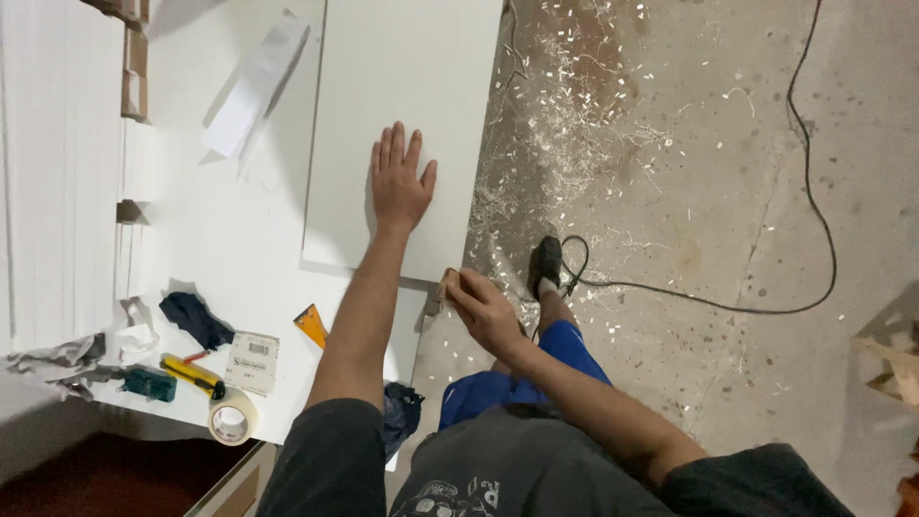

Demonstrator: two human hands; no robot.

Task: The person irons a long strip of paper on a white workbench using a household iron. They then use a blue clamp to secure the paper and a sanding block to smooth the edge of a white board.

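My left hand [399,177] lies flat, fingers spread, on a white rectangular panel [407,86] that rests on a white worktable [235,239]. At the panel's near right corner my right hand [483,311] is closed on a small tan block [448,282], which is pressed against the panel's edge. The panel's right edge overhangs the table towards the floor.
A roll of tape [233,415], a yellow utility knife [191,373], an orange triangular square [311,325], a dark rag [196,318] and a paper packet [253,362] lie on the table's near left. A black cable [728,306] loops across the shavings-strewn concrete floor. My shoe [547,265] stands beside the panel.
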